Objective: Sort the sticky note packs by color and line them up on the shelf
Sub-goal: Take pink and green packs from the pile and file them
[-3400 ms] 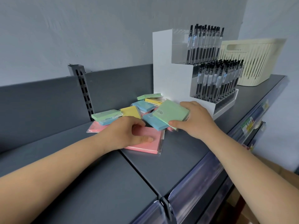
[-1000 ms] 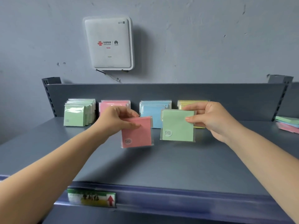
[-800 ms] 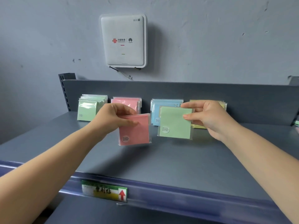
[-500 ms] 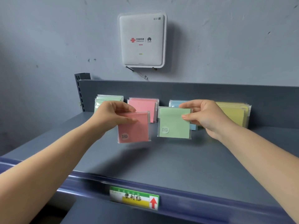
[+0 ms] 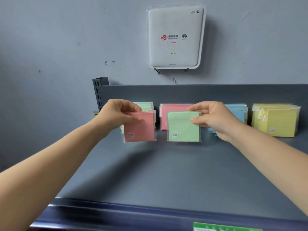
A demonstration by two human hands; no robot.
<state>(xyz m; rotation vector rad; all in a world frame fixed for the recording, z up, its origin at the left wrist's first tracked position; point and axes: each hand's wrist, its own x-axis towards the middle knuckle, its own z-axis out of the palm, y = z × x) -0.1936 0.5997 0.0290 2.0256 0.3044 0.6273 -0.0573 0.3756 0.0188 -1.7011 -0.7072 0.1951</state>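
My left hand pinches a pink sticky note pack upright above the grey shelf. It hangs in front of the green row, which it mostly hides. My right hand pinches a green sticky note pack upright in front of the pink row. Further right along the back panel stand the blue row and the yellow row.
A white WiFi box hangs on the wall above the shelf. A slotted upright post marks the shelf's left end. A green price label sits on the front rail.
Both hands picked a pink and a green pack from the loose pile and carried them left to the sorted rows. In the last second both packs shifted left along the rows.
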